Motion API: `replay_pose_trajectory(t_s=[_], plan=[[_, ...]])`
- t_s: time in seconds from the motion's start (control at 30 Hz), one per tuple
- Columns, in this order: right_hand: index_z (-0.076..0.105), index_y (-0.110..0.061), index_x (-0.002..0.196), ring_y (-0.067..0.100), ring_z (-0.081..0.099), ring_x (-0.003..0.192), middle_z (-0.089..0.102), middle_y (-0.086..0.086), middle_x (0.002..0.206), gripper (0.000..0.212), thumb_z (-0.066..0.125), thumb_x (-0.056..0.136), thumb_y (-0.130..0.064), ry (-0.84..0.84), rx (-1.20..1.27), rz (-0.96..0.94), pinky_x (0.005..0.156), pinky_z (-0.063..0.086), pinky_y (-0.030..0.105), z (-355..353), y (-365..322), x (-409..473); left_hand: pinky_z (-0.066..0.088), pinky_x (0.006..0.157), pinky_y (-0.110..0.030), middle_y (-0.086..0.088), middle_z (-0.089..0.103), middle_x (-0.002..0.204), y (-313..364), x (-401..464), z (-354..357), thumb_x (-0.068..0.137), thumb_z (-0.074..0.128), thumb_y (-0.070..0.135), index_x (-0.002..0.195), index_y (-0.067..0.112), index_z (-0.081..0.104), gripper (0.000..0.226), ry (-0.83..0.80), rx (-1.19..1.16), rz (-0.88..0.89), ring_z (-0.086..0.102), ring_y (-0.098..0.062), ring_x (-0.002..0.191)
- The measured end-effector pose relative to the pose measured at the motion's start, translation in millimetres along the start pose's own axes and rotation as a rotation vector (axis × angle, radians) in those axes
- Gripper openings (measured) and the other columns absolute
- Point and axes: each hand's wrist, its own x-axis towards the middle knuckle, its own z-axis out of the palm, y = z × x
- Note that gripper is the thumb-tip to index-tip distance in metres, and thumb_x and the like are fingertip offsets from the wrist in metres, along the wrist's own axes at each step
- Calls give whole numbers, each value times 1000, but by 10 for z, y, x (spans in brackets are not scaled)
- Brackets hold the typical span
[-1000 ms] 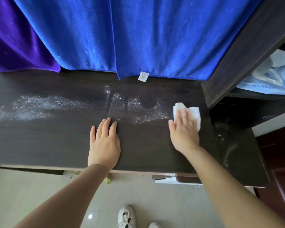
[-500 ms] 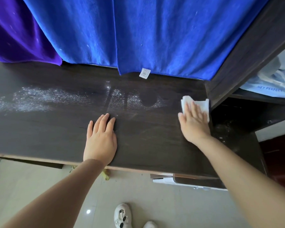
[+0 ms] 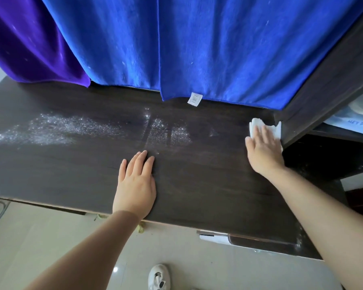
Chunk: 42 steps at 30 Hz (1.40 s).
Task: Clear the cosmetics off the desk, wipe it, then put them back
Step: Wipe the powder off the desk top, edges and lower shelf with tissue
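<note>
Tissue [image 3: 258,126] lay under flat right hand [image 3: 262,151] at desk's [image 3: 197,195] far right corner; left hand [image 3: 135,185] rested flat, fingers straight.

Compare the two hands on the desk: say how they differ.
The right hand presses a white cloth at the desk's far right, against the shelf unit; the left hand lies bare on the wood near the front edge. The right reaches farther back; the left sits just short of the dusty patch. Both lie flat, fingers straight.
</note>
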Motion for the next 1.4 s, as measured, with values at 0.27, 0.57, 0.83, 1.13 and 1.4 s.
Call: replay_pose_trajectory(t_s=[0.27,0.57,0.83,1.13,1.4], plan=[[29,-23,144,17,19,141,28,1,153,54,16,95,-43,-158,78,-947,116,9,37,54,-1028,-634,22,109,-49,-15,48,135,-11,-7,6,84,22,20,125,5,50,52,-14,9,-7,39,-30,127],[8,-10,147,28,6,143,7,12,156,61,10,95,-43,-3,27,221,113,-13,41,47,-329,239,19,110,-46,-15,50,133,-22,2,14,85,25,18,124,5,51,49,-13,33,4,42,-31,126],[27,-21,144,22,18,140,27,-5,151,55,18,93,-40,-92,64,-849,115,9,36,-119,-925,-216,13,108,-41,-16,50,133,-21,-3,7,85,23,18,124,4,51,50,-9,32,1,41,-31,126],[8,-14,148,24,-2,144,4,10,158,59,11,97,-43,-69,70,34,115,-7,42,34,-804,347,15,109,-42,-15,50,132,-8,6,6,84,25,17,123,4,52,49,12,35,6,41,-31,125],[41,-19,125,29,42,114,46,-3,128,33,32,93,-17,57,84,-885,114,18,38,-145,-1025,6,18,111,-46,-17,46,135,2,0,13,84,22,17,126,3,48,51,10,12,-23,38,-32,127]])
